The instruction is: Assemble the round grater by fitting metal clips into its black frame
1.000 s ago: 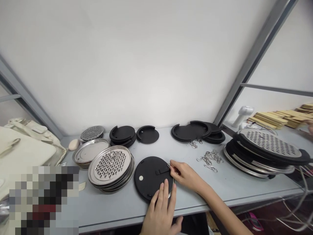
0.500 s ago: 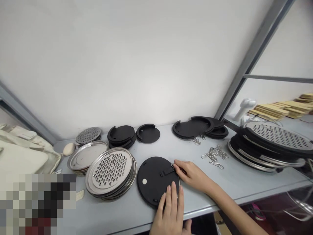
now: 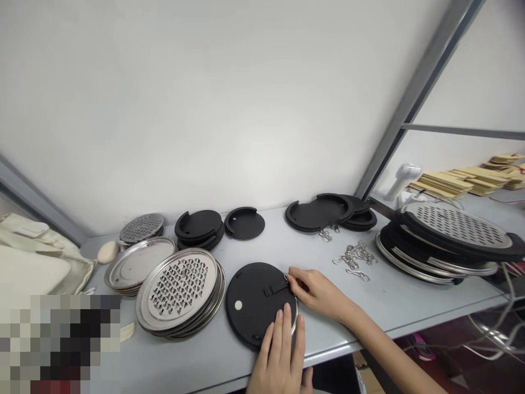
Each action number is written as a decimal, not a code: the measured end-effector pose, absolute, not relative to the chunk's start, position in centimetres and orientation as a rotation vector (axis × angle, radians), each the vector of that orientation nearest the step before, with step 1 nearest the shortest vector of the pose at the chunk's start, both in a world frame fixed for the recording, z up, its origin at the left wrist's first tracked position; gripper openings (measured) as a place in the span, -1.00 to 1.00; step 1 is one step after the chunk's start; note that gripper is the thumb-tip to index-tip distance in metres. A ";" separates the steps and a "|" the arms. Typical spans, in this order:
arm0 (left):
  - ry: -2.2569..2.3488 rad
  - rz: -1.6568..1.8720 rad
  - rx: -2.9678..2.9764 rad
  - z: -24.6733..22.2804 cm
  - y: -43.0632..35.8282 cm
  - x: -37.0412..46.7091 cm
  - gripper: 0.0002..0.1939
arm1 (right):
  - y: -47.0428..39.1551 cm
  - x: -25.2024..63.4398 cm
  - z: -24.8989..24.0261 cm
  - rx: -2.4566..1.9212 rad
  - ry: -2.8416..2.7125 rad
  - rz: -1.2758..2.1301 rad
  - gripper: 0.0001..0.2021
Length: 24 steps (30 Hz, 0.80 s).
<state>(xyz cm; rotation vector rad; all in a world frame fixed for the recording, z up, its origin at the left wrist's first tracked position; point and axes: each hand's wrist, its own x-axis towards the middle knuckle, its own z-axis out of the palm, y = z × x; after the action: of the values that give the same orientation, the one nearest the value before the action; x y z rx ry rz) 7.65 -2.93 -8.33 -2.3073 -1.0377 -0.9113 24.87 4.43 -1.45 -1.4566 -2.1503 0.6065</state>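
Note:
A round black disc (image 3: 250, 306) with a white dot and a black strap (image 3: 275, 288) lies on the grey shelf. My left hand (image 3: 280, 347) rests on its near right edge, fingers stretched out and flat. At the strap's right end, the fingers of my right hand (image 3: 307, 287) are pinched on a small metal clip (image 3: 286, 278), mostly hidden by them. A silver rim shows along the disc's right side. Left of the disc stands a stack of metal grater plates (image 3: 182, 290). Loose metal clips (image 3: 356, 256) lie beyond my right hand.
Plain metal plates (image 3: 141, 261) and black holders (image 3: 200, 225) stand at the back left. More black holders (image 3: 318, 213) lie by the wall. At the right is a tall stack of graters (image 3: 455, 227), near a metal post (image 3: 422, 93). A cloth bag (image 3: 36, 262) sits far left.
The view has shifted slightly, so most things appear a little further left. Both hands keep nearly the same places on the disc, and the metal clip at my right fingertips shows slightly more.

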 end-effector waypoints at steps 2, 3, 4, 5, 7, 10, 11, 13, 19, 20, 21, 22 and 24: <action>-1.014 -0.904 -2.313 -8.3 -2.9 7.6 -0.43 | 4.4 24.9 -1.4 -1.462 -2.151 0.599 -0.72; -1.007 -0.899 -2.310 -8.3 -2.8 7.5 -0.42 | 4.4 24.9 -1.4 -1.463 -2.153 0.593 -0.73; -1.004 -0.894 -2.307 -8.3 -2.8 7.5 -0.42 | 4.4 24.9 -1.4 -1.464 -2.156 0.585 -0.73; -1.002 -0.891 -2.307 -8.3 -2.8 7.5 -0.41 | 4.4 24.9 -1.5 -1.465 -2.160 0.574 -0.73; -0.997 -0.897 -2.307 -8.2 -2.7 7.5 -0.42 | 4.4 25.0 -1.6 -1.469 -2.166 0.543 -0.74; -0.985 -0.914 -2.314 -8.2 -2.7 7.4 -0.45 | 4.3 25.0 -1.6 -1.461 -2.171 0.520 -0.76; -0.984 -0.913 -2.315 -8.2 -2.7 7.4 -0.45 | 4.3 25.0 -1.6 -1.458 -2.171 0.518 -0.76; -0.977 -0.898 -2.318 -8.1 -2.8 7.4 -0.45 | 4.3 25.0 -1.6 -1.458 -2.161 0.518 -0.76; -0.985 -0.899 -2.319 -8.0 -2.8 7.4 -0.44 | 4.3 25.0 -1.5 -1.464 -2.143 0.524 -0.76; -0.986 -0.914 -2.322 -8.0 -2.8 7.4 -0.46 | 4.3 25.0 -1.5 -1.465 -2.145 0.521 -0.76; -0.985 -0.929 -2.325 -8.0 -2.8 7.5 -0.47 | 4.3 25.0 -1.5 -1.468 -2.149 0.517 -0.76; -0.984 -0.940 -2.328 -8.0 -2.8 7.5 -0.47 | 4.3 25.1 -1.5 -1.473 -2.156 0.511 -0.76; -0.989 -0.943 -2.331 -8.0 -2.9 7.6 -0.48 | 4.3 25.1 -1.6 -1.482 -2.172 0.505 -0.75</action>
<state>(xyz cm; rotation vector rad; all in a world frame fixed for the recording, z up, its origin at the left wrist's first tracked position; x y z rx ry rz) 7.56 -2.89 -7.97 -2.3312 -0.9891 -0.9429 25.08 4.26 -1.56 -1.4820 -2.1717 0.5046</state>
